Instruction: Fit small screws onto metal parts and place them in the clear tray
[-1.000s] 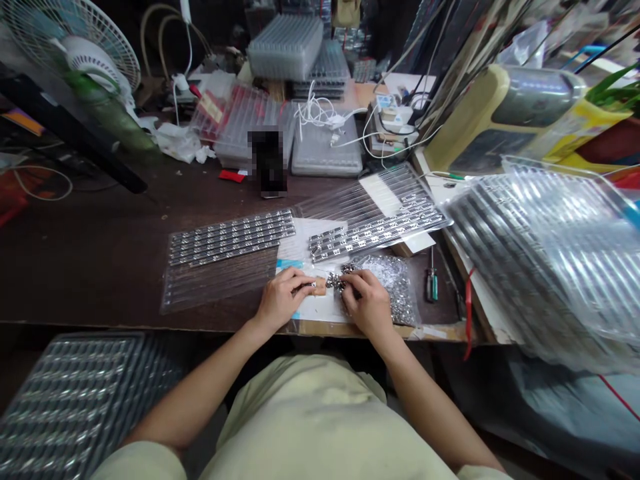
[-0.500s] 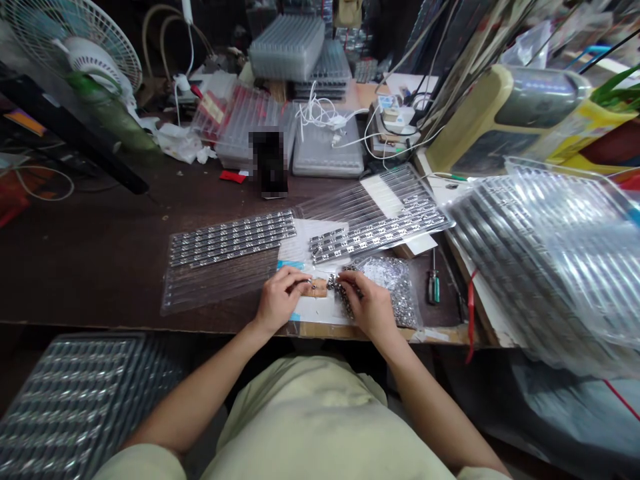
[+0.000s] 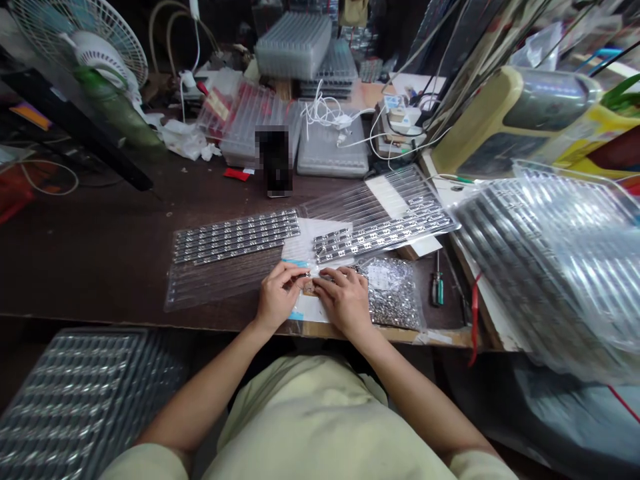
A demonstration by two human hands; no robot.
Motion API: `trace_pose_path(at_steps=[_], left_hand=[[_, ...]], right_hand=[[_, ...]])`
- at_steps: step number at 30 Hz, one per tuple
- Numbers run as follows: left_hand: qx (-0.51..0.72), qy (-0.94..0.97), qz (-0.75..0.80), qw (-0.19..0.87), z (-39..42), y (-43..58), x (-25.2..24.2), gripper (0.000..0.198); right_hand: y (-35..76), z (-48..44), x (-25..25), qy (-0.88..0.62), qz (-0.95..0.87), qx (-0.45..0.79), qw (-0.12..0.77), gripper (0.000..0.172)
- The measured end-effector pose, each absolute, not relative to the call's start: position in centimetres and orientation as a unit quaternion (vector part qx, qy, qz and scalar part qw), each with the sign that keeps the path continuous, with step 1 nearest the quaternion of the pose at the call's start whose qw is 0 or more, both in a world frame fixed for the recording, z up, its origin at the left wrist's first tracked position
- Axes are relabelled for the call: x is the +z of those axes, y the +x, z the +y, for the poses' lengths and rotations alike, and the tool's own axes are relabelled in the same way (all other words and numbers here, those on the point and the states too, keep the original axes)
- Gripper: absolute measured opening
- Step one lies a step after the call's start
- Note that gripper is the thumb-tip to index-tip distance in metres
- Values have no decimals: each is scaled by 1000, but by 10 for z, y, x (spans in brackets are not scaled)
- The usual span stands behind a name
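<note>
My left hand is closed in a pinch over a small tan block; what its fingertips hold is too small to name. Beside it, my right hand has its fingers bent together at the same block, their tips partly hidden. The block lies on white paper with blue tape. Touching the right hand's outer side is a clear bag of small shiny metal parts. Beyond the hands lie a clear ribbed tray with rows of dark metal strips and a second such tray.
A green-handled screwdriver lies right of the bag. Stacked clear trays fill the right side, and more filled trays stand low at the left. A phone-like dark object, white cable and fan are at the back.
My right hand has moved left from the bag of metal parts to the tan block, close to my left hand. The left hand keeps its pinch there. The view has shifted slightly.
</note>
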State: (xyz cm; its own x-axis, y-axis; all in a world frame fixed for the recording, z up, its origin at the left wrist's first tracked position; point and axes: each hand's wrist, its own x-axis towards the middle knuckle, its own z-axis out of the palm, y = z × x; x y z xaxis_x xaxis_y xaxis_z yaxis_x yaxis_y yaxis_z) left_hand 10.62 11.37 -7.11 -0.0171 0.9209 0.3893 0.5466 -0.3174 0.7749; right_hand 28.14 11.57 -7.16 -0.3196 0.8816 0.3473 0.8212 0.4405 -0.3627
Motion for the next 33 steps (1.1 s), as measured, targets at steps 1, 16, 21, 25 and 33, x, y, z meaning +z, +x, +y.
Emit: trace_pose_path(at_steps=[1, 16, 21, 25, 33], left_hand=[[457, 670, 548, 205, 114, 106, -71, 14], [410, 703, 526, 248, 122, 120, -65, 13], [349, 767, 498, 205, 118, 135, -68, 12], [339, 778, 495, 187, 117, 136, -73, 13], [337, 773, 493, 214, 119, 135, -77, 10]], right_hand=[[285, 115, -71, -527, -813, 45, 243, 21], [300, 115, -83, -500, -820, 23, 278, 17], [302, 114, -82, -511, -797, 28, 321, 14], [304, 113, -85, -527, -776, 28, 345, 13], [307, 112, -86, -516, -770, 78, 366, 21]])
